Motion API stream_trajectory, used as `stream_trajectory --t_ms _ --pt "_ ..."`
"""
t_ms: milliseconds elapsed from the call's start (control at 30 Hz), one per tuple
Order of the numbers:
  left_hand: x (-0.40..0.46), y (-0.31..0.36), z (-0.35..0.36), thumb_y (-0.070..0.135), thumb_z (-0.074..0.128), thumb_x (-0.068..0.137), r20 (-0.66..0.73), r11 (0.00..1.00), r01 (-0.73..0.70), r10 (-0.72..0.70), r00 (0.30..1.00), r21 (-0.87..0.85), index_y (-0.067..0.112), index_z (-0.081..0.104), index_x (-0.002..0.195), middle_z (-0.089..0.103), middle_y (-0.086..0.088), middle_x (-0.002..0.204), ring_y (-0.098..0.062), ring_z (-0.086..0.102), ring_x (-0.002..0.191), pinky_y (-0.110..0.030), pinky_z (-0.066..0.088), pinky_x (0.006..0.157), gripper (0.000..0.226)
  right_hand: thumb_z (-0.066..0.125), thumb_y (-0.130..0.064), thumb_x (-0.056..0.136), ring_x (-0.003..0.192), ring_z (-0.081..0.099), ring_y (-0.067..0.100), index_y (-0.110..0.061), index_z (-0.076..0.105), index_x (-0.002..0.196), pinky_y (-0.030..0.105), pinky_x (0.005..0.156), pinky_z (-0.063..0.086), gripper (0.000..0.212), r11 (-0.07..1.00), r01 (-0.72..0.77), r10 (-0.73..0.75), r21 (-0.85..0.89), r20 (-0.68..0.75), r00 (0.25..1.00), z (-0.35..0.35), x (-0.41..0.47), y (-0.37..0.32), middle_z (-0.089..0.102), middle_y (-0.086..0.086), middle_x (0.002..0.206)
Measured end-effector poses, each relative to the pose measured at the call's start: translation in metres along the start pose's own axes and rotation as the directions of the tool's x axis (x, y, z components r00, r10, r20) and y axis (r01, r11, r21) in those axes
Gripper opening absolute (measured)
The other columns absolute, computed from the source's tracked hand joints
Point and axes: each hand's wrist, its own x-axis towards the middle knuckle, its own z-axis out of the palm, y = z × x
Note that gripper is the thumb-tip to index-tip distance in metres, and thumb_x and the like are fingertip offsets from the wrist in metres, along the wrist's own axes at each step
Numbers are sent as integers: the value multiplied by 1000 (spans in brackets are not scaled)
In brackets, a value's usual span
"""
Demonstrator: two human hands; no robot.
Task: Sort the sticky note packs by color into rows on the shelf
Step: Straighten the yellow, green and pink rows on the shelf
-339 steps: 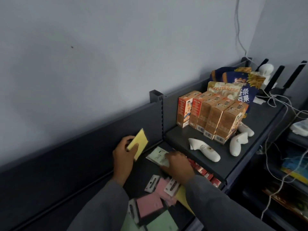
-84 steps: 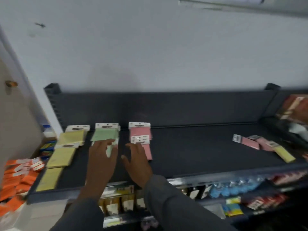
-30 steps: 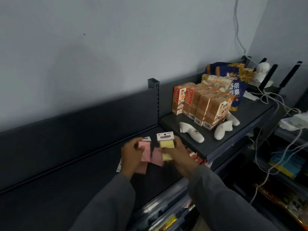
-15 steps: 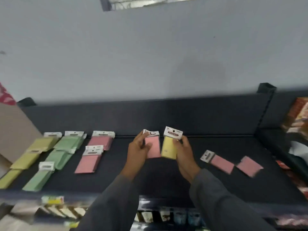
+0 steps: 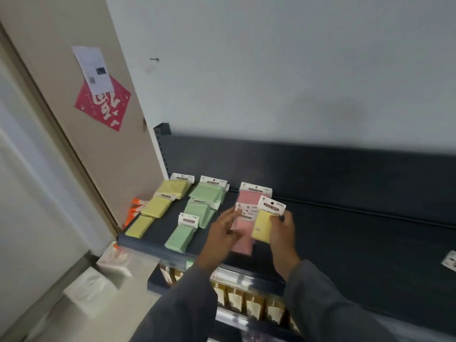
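On the dark shelf (image 5: 357, 233), sticky note packs lie in rows running front to back. At the far left is a yellow row (image 5: 156, 207), then a green row (image 5: 197, 213), then a pink pack (image 5: 254, 195) at the back. My left hand (image 5: 220, 233) holds another pink pack (image 5: 243, 239) by its left edge, low over the shelf in front of that back pink pack. Beside it my right hand (image 5: 282, 233) grips a yellow pack (image 5: 262, 225) with a white header, tilted upright.
A beige door (image 5: 81, 134) with a red sticker stands left of the shelf end. Orange packets (image 5: 135, 206) show behind the yellow row. A lower shelf (image 5: 246, 299) holds small packaged goods. A white pack header (image 5: 450, 261) peeks in at the right edge.
My view has swung left to the sorted rows. Both hands have carried their packs leftward, and the pink pack in my left hand has come down in front of the pink row.
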Motion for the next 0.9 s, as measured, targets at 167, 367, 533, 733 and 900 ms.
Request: stream_trajectory --t_ms 167,367,533,733,900 --pt "11 -50 -7 1 66 92 120 934 -42 -1 993 356 15 44 151 34 -1 159 -17 38 144 5 22 101 65 45 -4 96 76 64 18 -12 54 115 34 62 54 22 999 3 -8 -32 -129 992 25 -6 12 67 11 104" --pt "15 -66 -12 15 68 93 195 901 -159 85 977 403 23 44 149 30 3 161 -15 38 144 -17 23 113 62 48 -6 96 77 64 20 -11 53 116 37 63 54 21 996 8 -24 -85 -181 983 42 -4 24 66 7 98" --pt "13 -48 -72 9 58 97 -73 882 -222 275 959 415 19 62 131 59 2 138 -7 54 124 -23 42 110 36 53 -8 93 77 66 22 -20 55 109 38 66 55 20 999 33 -35 -35 -58 998 102 3 23 68 5 97" --pt "-2 -65 -199 14 54 100 -346 938 33 94 933 345 13 73 110 72 6 92 -8 64 78 -10 46 72 21 59 -13 88 82 67 27 -21 59 106 39 69 54 20 986 107 -75 -125 240 968 239 -45 62 70 2 95" --pt "-5 -110 -276 27 69 94 -370 929 144 -7 929 342 17 73 86 74 6 78 -4 67 73 -19 49 67 13 63 -33 79 88 67 15 -22 66 98 43 79 58 23 890 256 -113 -378 361 925 306 -59 105 72 -3 99"
